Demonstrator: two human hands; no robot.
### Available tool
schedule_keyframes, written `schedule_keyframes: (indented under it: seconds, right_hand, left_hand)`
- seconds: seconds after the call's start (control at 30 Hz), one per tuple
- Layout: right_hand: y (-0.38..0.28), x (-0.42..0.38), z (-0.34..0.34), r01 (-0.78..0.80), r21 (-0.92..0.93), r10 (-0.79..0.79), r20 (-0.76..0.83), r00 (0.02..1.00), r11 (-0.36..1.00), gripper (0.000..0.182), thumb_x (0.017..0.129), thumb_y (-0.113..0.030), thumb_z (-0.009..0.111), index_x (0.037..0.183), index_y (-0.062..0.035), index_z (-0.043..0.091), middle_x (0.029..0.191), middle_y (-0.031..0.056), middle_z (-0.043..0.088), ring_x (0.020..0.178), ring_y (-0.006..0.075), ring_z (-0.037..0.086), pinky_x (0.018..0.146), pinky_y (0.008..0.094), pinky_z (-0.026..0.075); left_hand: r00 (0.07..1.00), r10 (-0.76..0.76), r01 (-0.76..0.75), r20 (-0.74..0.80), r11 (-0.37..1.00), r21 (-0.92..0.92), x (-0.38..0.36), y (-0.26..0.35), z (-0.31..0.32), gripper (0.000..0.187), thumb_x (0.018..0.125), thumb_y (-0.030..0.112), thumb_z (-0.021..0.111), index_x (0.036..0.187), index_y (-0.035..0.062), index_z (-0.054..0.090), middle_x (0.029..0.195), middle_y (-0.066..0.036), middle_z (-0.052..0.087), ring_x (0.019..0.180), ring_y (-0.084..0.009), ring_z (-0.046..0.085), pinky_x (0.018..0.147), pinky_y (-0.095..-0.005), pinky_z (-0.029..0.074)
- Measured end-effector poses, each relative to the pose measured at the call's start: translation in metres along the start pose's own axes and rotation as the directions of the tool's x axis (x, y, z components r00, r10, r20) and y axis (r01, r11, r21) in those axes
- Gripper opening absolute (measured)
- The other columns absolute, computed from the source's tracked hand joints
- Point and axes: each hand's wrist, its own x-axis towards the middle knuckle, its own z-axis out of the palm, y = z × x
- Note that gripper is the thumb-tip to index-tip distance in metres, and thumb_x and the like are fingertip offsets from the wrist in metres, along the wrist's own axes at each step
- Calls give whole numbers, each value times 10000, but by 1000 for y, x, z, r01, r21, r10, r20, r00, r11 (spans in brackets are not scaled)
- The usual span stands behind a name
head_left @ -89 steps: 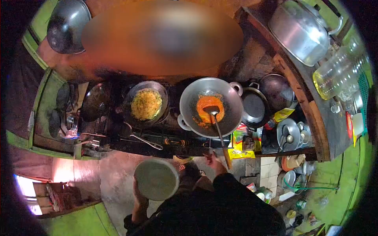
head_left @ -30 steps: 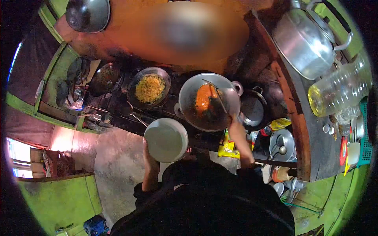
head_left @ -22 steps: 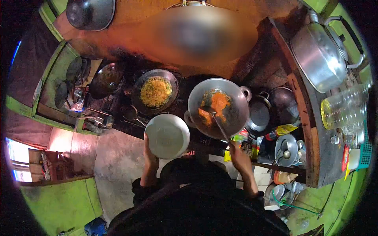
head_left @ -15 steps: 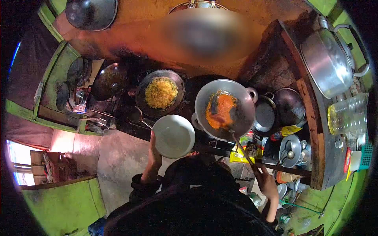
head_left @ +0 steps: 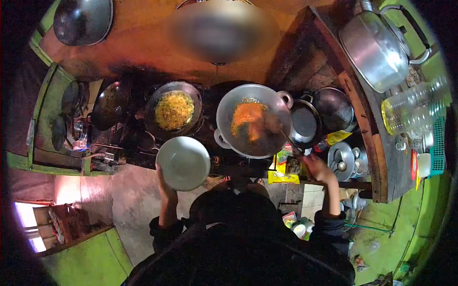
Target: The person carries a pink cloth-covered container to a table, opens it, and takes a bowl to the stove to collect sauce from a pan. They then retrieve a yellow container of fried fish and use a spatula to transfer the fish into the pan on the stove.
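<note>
My left hand [head_left: 165, 185] grips the rim of an off-white bowl [head_left: 183, 163], which has no food in it and is held in front of the stove. My right hand [head_left: 320, 169] is closed around the handle of a long-handled spatula [head_left: 289, 139]. Its blade, blurred, is inside a grey metal wok [head_left: 226, 117], at the right of an orange-red sauce [head_left: 249, 114]. Left of the wok sits a dark pan [head_left: 151, 97] of yellow, crumbly food [head_left: 174, 110], above the bowl in view; neither hand touches it.
A dark frying pan [head_left: 305, 121] and a blackened wok [head_left: 334, 108] lie to the right. Yellow packets [head_left: 284, 178] are beside my right hand. A large kettle [head_left: 374, 47] and an oil bottle [head_left: 412, 108] occupy the right ledge. Another dark wok [head_left: 109, 107] is at the left.
My right hand has moved up toward the wok, and the spatula blade has gone from the sauce's near side to its right. The bowl stays in my left hand. The whole view has shifted.
</note>
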Motion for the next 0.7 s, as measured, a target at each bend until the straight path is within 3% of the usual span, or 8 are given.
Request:
schedule_keyframes:
  seconds: [0.1,0.13,0.2,0.23,0.3,0.33,0.4,0.7]
  right_hand:
    - [31,-4,15,-509,501,259,485,835,700,444,878,-197,578,1303,-104,488,1259,273,522,1185,368,507,982,387,421]
    - [29,4,18,-507,499,260,483,836,703,444,878,-197,578,1303,-104,488,1259,273,522,1185,368,507,982,387,421]
    - [0,35,12,-456,15,430,307,849,890,379,929,-375,504,1147,-75,584,1076,260,621,1034,391,593,887,440,473]
    - [1,46,23,-453,12,428,308,850,891,379,929,-375,504,1147,-75,584,1076,260,621,1034,391,593,887,440,473]
    - [4,69,51,-406,247,452,-171,876,880,454,927,-490,453,1018,-79,626,902,244,653,888,435,622,771,515,490]
    - [7,73,52,-399,250,447,-176,877,882,454,927,-490,453,1018,-79,626,902,244,653,888,435,622,771,515,490]
    - [0,75,28,-449,-31,420,-298,857,893,437,910,-512,493,995,-102,617,814,195,657,773,372,654,646,498,509]
    - [38,20,-30,-433,87,442,-145,885,897,427,913,-456,518,901,-44,633,882,212,659,865,369,642,738,444,500]
  left_hand:
    - [997,75,-75,-3,997,9,-14,-12,-23,690,945,575,399,1426,84,336,1392,-128,401,1275,-272,392,1044,-449,327]
    - [990,136,-136,-20,991,1,-16,-18,-28,685,946,572,400,1426,87,333,1388,-127,400,1271,-273,393,1043,-448,325]
    - [995,78,-81,-60,996,-38,-22,-12,-24,688,946,575,398,1425,86,334,1392,-129,398,1272,-274,393,1043,-446,323]
    - [995,15,-22,-95,997,-73,-26,-10,-23,691,946,578,396,1424,84,335,1395,-132,396,1273,-276,393,1044,-445,322]
    - [994,16,-23,-110,997,-67,-31,-8,-19,692,947,579,393,1422,79,341,1397,-133,397,1274,-278,392,1046,-444,320]
    - [993,21,-29,-119,998,-62,-31,-6,-16,692,948,580,389,1419,73,346,1400,-135,398,1276,-280,391,1047,-443,317]
    - [995,45,-51,-86,996,-78,-33,-2,-8,700,946,584,392,1415,67,352,1397,-135,402,1277,-281,389,1048,-442,314]
    - [989,26,-39,-149,995,-91,-32,-15,4,702,946,583,399,1411,58,360,1396,-136,404,1290,-279,374,1064,-437,293]
